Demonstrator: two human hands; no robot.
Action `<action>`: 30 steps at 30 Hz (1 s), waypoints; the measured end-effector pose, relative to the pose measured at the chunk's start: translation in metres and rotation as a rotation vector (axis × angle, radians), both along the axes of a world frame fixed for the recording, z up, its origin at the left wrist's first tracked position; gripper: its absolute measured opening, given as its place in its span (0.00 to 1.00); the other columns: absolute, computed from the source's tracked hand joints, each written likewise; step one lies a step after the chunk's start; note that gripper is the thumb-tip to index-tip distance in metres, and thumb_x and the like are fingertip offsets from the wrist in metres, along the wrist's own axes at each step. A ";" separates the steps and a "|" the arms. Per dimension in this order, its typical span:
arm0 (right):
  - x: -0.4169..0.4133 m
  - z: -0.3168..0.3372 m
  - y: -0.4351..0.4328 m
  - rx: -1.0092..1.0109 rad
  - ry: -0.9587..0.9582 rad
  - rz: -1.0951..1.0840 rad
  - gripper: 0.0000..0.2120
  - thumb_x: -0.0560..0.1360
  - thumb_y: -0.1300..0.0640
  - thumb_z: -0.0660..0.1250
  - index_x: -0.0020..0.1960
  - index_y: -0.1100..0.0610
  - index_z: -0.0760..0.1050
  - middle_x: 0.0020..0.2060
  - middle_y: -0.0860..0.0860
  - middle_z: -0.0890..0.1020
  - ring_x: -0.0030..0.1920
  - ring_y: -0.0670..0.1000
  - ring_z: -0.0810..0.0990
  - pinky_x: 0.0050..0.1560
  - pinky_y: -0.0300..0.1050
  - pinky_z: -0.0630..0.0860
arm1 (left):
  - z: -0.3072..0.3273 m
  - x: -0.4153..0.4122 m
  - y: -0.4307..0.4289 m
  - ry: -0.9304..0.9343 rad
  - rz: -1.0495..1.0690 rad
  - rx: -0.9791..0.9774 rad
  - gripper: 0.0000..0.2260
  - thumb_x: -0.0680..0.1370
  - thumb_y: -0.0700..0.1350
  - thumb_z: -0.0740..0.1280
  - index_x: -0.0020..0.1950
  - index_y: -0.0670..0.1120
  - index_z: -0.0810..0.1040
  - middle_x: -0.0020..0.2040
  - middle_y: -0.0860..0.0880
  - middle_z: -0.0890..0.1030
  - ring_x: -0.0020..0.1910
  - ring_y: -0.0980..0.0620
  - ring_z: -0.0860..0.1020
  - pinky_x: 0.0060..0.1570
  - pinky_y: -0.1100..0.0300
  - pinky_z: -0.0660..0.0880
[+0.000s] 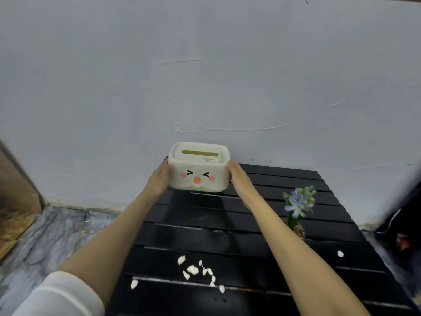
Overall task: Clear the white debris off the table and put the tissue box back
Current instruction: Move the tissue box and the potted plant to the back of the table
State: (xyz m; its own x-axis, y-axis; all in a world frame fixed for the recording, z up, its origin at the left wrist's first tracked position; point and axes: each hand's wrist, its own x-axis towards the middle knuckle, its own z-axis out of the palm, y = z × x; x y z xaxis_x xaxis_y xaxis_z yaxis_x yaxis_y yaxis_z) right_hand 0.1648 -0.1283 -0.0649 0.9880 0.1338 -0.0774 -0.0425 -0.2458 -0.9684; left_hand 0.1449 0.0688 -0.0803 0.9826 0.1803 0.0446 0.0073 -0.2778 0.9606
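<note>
A white tissue box [198, 169] with a cartoon face and a yellow slot on top is at the far edge of the black slatted table [227, 226], close to the wall. My left hand [159, 179] presses its left side and my right hand [239, 181] its right side, so both grip it. Whether the box rests on the table or hovers just above it is unclear. Several scraps of white debris [193, 269] lie scattered on the near part of the table between my forearms. One more white scrap [340, 254] lies alone at the right.
A small potted plant [298, 206] with blue flowers stands on the table's right side. A pale wall [205, 76] rises right behind the table. Marbled floor [50, 238] shows at the left, and dark objects [403, 226] sit at the right.
</note>
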 end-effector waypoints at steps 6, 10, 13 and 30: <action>0.028 -0.010 0.014 0.005 -0.051 0.043 0.18 0.80 0.53 0.46 0.66 0.53 0.67 0.52 0.45 0.71 0.51 0.44 0.72 0.44 0.34 0.66 | -0.025 0.035 0.017 0.038 0.035 -0.014 0.20 0.75 0.51 0.49 0.64 0.51 0.70 0.65 0.46 0.74 0.63 0.46 0.71 0.67 0.47 0.67; 0.030 -0.021 0.015 0.008 -0.044 0.050 0.18 0.81 0.53 0.47 0.67 0.52 0.66 0.52 0.44 0.70 0.51 0.42 0.68 0.38 0.27 0.69 | -0.032 0.043 0.020 0.064 0.033 -0.043 0.20 0.75 0.51 0.50 0.63 0.52 0.71 0.64 0.47 0.75 0.63 0.47 0.71 0.65 0.48 0.68; 0.030 -0.026 0.014 0.026 -0.045 0.071 0.17 0.81 0.51 0.48 0.67 0.50 0.65 0.51 0.40 0.70 0.52 0.40 0.68 0.36 0.23 0.67 | -0.033 0.043 0.022 0.062 0.010 -0.045 0.20 0.74 0.51 0.50 0.63 0.52 0.71 0.65 0.48 0.74 0.64 0.48 0.71 0.67 0.47 0.67; -0.086 -0.018 -0.031 -0.282 -0.128 0.106 0.28 0.78 0.50 0.58 0.74 0.48 0.50 0.75 0.46 0.55 0.74 0.47 0.54 0.71 0.43 0.54 | -0.017 -0.065 0.013 0.076 -0.031 0.178 0.20 0.79 0.46 0.53 0.71 0.47 0.59 0.74 0.48 0.61 0.73 0.50 0.58 0.71 0.57 0.52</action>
State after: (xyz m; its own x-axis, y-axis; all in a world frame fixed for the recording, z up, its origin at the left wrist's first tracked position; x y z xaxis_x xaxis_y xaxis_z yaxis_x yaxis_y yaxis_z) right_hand 0.0790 -0.1595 -0.0832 0.9738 0.2275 -0.0022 0.1153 -0.5020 -0.8571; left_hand 0.0800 0.0821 -0.0976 0.9894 0.1455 -0.0009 0.0662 -0.4449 0.8931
